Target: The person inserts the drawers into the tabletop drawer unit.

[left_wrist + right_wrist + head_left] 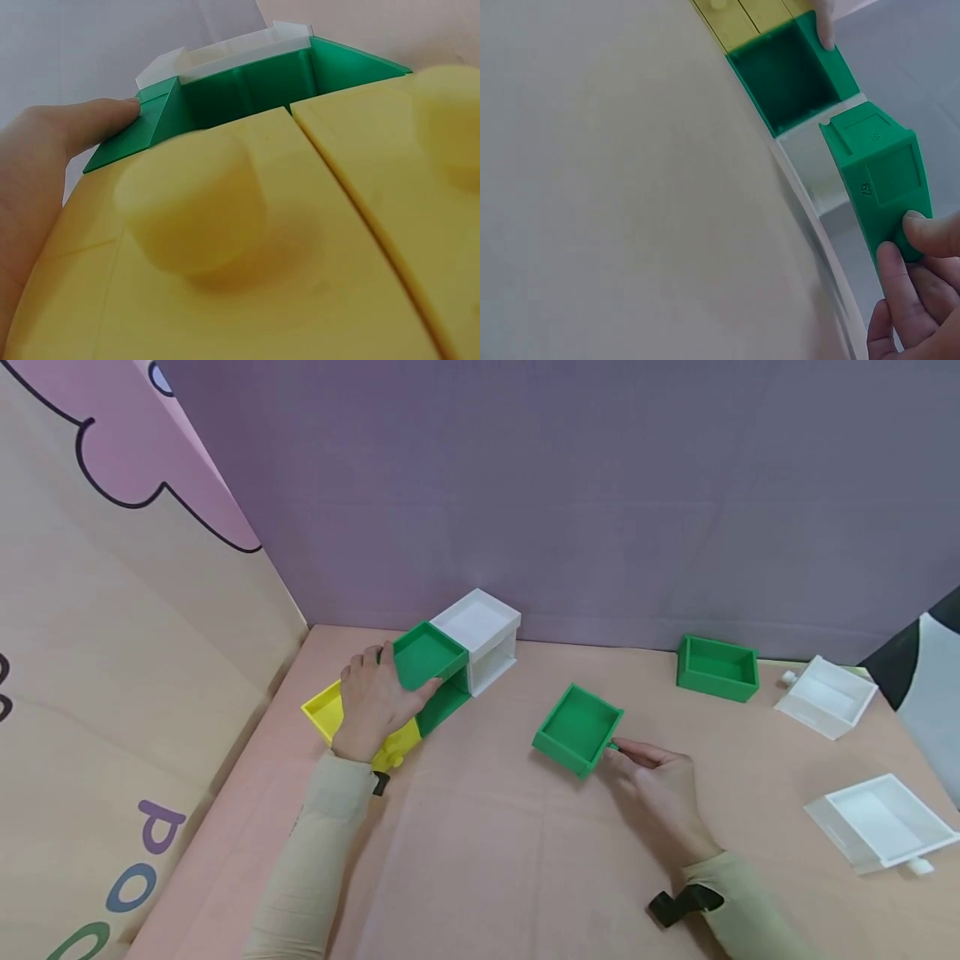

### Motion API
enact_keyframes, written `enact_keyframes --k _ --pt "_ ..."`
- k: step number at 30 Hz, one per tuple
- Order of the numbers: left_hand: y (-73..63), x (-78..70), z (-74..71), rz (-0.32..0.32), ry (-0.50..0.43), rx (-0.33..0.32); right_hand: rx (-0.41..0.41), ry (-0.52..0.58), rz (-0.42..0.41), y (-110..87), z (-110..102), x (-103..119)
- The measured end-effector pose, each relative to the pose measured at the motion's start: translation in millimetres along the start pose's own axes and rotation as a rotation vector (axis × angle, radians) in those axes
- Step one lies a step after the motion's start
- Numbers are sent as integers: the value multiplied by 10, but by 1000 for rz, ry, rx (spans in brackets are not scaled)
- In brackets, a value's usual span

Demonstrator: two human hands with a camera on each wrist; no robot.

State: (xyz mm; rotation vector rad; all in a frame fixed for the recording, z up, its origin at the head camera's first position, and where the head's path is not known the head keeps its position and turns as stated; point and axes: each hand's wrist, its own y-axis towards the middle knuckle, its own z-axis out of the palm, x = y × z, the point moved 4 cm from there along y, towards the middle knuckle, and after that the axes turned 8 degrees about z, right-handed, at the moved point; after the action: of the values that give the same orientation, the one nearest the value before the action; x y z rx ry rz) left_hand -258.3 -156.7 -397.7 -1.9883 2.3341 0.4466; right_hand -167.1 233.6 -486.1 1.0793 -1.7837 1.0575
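Note:
My left hand (377,700) lies over a small drawer cabinet made of joined sections, its fingers bent at the far side. Its thumb (112,118) presses on the green section (255,86). That section and the white section (477,618) have hollow fronts. The yellow section (326,714) has its drawers (187,300) in place, with round knobs. My right hand (660,785) pinches a small green drawer (577,731) at its knob end, with thumb and fingers. The drawer is held in front of the cabinet, to its right, tilted, its tray side up.
A second green drawer (717,668) sits at the back right by the grey wall. Beside it is a white drawer (828,695) with a knob; another white drawer (885,822) lies nearer, at the right edge. A pink cloth (480,860) covers the table.

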Motion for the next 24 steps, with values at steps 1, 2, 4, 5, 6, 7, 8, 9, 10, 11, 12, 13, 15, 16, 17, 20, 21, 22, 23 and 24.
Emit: enact_keyframes --k 1,2,4,5,6,7,8,9,10,11,12,13,15,16,17,20,21,22,23,24 --pt "-1 -2 -2 0 0 -2 4 7 -5 -6 25 2" --pt "-1 -3 -3 1 0 -4 8 16 -7 -11 48 3" --pt "-4 -5 -6 3 -2 -7 8 20 -9 -19 95 5" --pt "-5 -7 -8 3 -4 -9 7 21 -12 -21 118 8" --pt "-7 -9 -10 3 -5 -10 2 15 -16 -24 138 13" --pt "-9 -11 -12 4 -7 -11 -2 7 -21 -30 159 21" --pt "-11 -13 -13 5 -8 -12 -6 7 -26 -35 177 30" --pt "-13 -14 -15 5 -8 -13 -8 7 -30 -40 196 41" --pt "-14 -15 -16 5 -8 -13 -8 7 -34 -44 216 49" --pt "-15 -16 -15 5 -9 -12 -7 12 -38 -50 236 60" --pt "-15 -16 -15 5 -9 -12 -6 18 -39 -53 255 65" --pt "-15 -17 -13 6 -8 -11 -2 26 -40 -57 275 73" --pt "-13 -15 -10 4 -9 -11 3 37 -42 -60 315 84" --pt "-12 -14 -8 3 -10 -11 7 42 -41 -61 334 87" --pt "-11 -13 -5 3 -11 -11 9 45 -40 -64 352 92" --pt "-9 -12 -5 -3 -13 -4 17 53 -43 -66 409 102" --pt "-9 -12 -4 -4 -13 -1 18 49 -43 -68 426 107" --pt "-8 -12 -5 -5 -13 2 23 46 -41 -67 443 110" --pt "-6 -12 -6 -7 -13 4 26 38 -40 -65 463 114" --pt "-5 -12 -8 -9 -13 5 27 29 -43 -61 483 117"
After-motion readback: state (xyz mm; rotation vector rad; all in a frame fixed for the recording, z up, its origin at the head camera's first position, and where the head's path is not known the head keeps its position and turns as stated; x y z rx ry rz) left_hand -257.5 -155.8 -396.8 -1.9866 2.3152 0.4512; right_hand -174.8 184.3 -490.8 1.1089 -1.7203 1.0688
